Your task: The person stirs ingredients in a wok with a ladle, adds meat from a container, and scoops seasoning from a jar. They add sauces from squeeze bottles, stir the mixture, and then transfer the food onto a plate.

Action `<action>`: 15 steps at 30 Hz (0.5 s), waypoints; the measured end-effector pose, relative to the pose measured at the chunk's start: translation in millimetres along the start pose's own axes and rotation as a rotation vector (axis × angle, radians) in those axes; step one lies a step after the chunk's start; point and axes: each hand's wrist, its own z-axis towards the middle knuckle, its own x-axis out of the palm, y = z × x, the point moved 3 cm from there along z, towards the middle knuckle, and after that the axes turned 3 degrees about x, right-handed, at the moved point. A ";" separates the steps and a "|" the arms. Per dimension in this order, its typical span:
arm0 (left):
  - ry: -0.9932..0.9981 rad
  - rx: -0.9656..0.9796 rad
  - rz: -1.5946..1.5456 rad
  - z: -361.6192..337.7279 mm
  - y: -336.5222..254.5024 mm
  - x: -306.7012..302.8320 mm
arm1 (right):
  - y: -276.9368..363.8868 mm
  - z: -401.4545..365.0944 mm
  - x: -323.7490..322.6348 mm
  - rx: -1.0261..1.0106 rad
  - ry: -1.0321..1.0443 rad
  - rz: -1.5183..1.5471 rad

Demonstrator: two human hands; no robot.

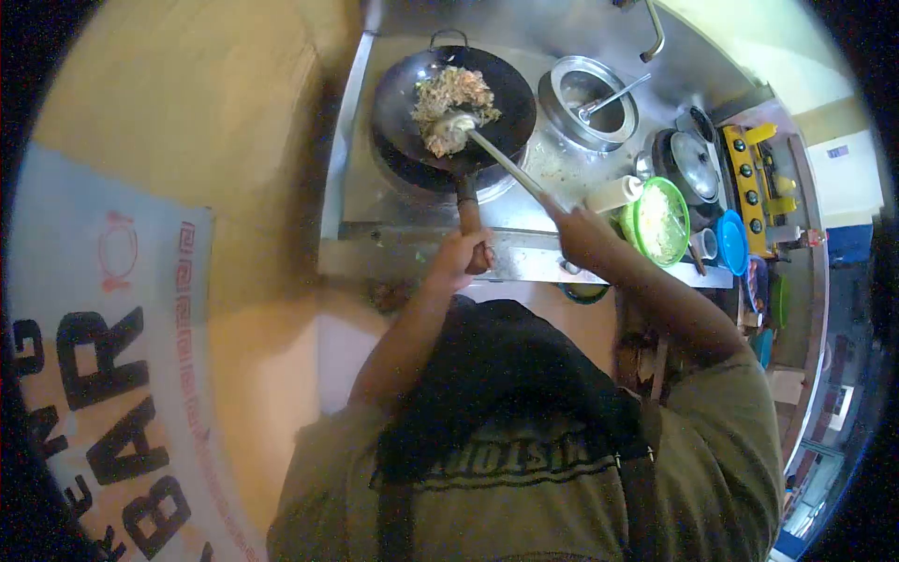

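Note:
My left hand is wrapped around the wooden handle of a dark wok on the stove. In my right hand is the long handle of a metal ladle. The ladle's bowl rests in the wok, against a heap of browned, mixed food whose exact kind I cannot make out. Most of the food lies toward the wok's far side, with some beside the ladle.
Right of the wok stands a metal pot with a utensil in it. A white squeeze bottle, a green basket of pale shredded food, a lidded pan and a blue bowl stand farther right. A tap hangs above.

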 end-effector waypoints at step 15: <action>-0.006 -0.103 0.025 10.9 -5.4 -26.4 | 18.6 20.4 -15.2 -0.102 -0.079 0.113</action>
